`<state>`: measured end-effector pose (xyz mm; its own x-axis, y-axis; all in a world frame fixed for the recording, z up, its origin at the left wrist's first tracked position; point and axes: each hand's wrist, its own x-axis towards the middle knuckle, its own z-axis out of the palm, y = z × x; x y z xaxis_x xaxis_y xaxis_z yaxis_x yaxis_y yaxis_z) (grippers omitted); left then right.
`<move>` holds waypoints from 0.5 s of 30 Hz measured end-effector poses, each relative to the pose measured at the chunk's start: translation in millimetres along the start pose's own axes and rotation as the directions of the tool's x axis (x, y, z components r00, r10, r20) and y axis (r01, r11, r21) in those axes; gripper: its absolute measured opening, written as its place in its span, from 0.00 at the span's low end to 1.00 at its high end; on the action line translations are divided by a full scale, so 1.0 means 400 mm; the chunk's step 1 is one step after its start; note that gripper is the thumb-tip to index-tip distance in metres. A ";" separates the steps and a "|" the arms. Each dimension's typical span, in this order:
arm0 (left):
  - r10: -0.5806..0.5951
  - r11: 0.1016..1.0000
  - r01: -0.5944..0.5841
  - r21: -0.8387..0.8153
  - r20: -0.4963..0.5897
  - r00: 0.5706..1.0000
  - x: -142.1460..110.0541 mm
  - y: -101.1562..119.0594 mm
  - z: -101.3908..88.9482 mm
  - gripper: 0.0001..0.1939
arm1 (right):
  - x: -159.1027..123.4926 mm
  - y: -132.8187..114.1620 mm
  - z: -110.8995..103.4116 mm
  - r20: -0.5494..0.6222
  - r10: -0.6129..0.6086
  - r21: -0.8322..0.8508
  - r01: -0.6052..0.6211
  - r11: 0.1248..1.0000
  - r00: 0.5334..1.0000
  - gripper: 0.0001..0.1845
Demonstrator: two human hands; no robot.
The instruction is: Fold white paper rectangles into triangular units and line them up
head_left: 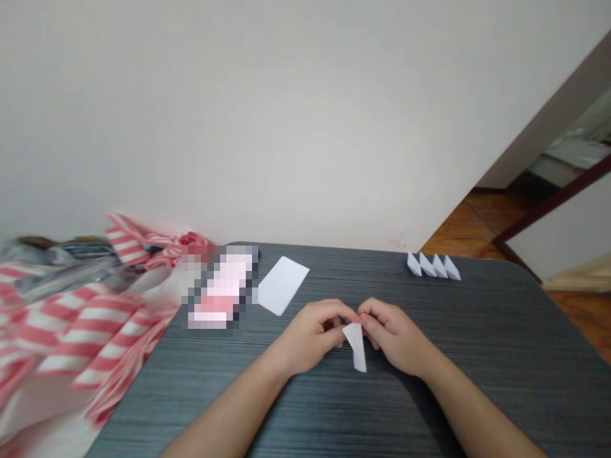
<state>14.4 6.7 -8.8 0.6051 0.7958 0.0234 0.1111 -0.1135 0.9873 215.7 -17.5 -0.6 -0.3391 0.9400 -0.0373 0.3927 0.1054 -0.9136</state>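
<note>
Between my two hands is a small folded strip of white paper (357,348), its narrow end pointing down toward me. My left hand (317,334) pinches its upper left part between thumb and fingers. From the other side, my right hand (390,334) pinches the top of the same paper, the fingertips of both hands almost meeting. Beyond my left hand lies a flat white sheet of paper (282,285), or a thin stack of them. Several small folded white paper pieces (433,266) stand in a row at the back right of the table.
The dark wood-grain table (229,407) meets a pale wall (305,127). A pixelated flat object (222,286) lies at the table's left edge. Red-and-white striped cloth (90,331) is heaped beside the table on the left. Wooden flooring (453,229) shows past the wall's corner.
</note>
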 end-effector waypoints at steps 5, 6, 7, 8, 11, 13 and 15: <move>0.027 0.997 -0.027 0.070 -0.006 1.000 0.002 0.024 -0.002 0.08 | 0.002 -0.007 -0.003 0.022 -0.054 -0.030 0.054 0.998 0.998 0.08; -0.001 0.999 0.002 0.050 -0.013 1.000 0.003 0.025 -0.001 0.08 | 0.002 -0.004 -0.004 0.004 -0.046 -0.023 0.046 0.999 0.999 0.08; -0.040 0.999 0.041 0.018 -0.027 0.999 0.003 0.025 0.001 0.07 | 0.002 0.000 -0.005 -0.028 -0.040 -0.016 0.040 0.999 0.999 0.09; -0.081 0.997 0.081 -0.003 -0.035 0.996 0.003 0.024 0.003 0.07 | 0.001 0.005 -0.006 -0.064 -0.039 -0.006 0.039 0.999 0.997 0.09; -0.146 0.989 0.146 0.006 -0.029 0.989 0.002 0.019 0.007 0.08 | -0.002 0.021 -0.009 -0.173 -0.068 0.045 0.077 0.996 0.982 0.15; -0.145 0.989 0.146 0.013 -0.030 0.989 0.002 0.017 0.007 0.08 | -0.003 0.029 -0.010 -0.219 -0.094 0.082 0.114 0.990 0.971 0.16; -0.139 0.990 0.139 0.022 -0.036 0.990 0.003 0.016 0.007 0.08 | -0.004 0.033 -0.008 -0.237 -0.100 0.101 0.127 0.987 0.966 0.14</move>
<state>18.0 5.1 -2.9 0.5548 0.8249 -0.1080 0.2115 -0.0143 0.9773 224.3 -16.5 -11.0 -0.1643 0.9747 0.1514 0.2580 0.1906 -0.9472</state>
